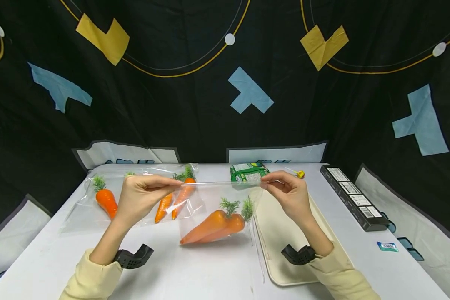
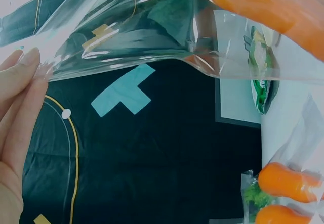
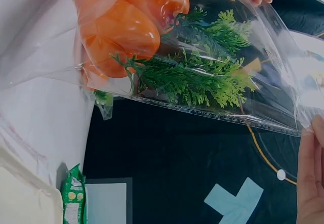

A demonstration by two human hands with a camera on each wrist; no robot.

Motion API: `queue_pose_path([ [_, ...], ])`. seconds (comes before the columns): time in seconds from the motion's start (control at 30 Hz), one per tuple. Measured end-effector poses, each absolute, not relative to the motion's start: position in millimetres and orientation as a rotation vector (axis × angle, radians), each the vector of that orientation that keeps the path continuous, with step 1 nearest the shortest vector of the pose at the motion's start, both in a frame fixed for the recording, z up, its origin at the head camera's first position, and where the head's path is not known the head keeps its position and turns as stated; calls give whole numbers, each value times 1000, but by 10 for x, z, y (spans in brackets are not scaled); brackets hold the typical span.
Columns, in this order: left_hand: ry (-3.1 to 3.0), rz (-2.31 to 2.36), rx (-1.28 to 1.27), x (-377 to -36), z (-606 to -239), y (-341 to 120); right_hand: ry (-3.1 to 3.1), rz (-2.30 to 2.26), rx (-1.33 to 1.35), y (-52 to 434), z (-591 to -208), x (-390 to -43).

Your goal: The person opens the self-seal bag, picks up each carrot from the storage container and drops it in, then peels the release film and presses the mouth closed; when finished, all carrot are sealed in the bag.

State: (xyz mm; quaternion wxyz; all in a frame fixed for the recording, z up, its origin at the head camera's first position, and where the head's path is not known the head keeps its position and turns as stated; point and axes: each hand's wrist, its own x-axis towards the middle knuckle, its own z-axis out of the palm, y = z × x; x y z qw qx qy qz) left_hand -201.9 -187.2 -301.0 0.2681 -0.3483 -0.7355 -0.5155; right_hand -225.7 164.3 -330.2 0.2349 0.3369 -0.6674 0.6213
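Note:
A clear plastic bag [image 1: 208, 198] hangs above the table, its top edge stretched level between both hands. My left hand [image 1: 140, 198] pinches the bag's left top corner between thumb and fingers. At the opposite corner, my right hand [image 1: 289, 196] pinches the same edge. Two orange carrots [image 1: 210, 227] with green leafy tops lie slanted inside the bag, tips toward the lower left. In the right wrist view, their leaves [image 3: 202, 77] show close to the bag's edge. The left wrist view catches part of one carrot [image 2: 273, 6] through the plastic.
Behind my left hand, more carrots [image 1: 106, 202] lie in clear bags on the white table [image 1: 165, 258]. A cream tray [image 1: 281, 246] sits under my right arm. A green packet [image 1: 243, 168], small yellow item [image 1: 301, 174], long black box [image 1: 354, 198] and small sachet [image 1: 387, 246] lie around.

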Motion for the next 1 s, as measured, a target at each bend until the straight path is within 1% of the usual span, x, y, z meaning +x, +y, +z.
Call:
queue_pose_path([
  [0.27, -2027, -1406, -925, -1885, -2879, -1858, -1814, 1739, 957, 1662, -3245, -2165],
  [0.53, -2225, -1458, -765, -1584, -2790, -1911, -1913, 1826, 1025, 1672, -3194, -2021],
  [0.67, -2300, -1470, -698, -1504, -2799, -1954, -1949, 1881, 1049, 1649, -3204, -1978],
  [0.8, -2392, -1493, -605, -1569, -2850, -1986, -2042, 1891, 982, 1609, -3257, -2010],
  [1.0, -2456, -1529, -515, -1919, -2981, -2015, -2235, 1808, 780, 1553, -3333, -2204],
])
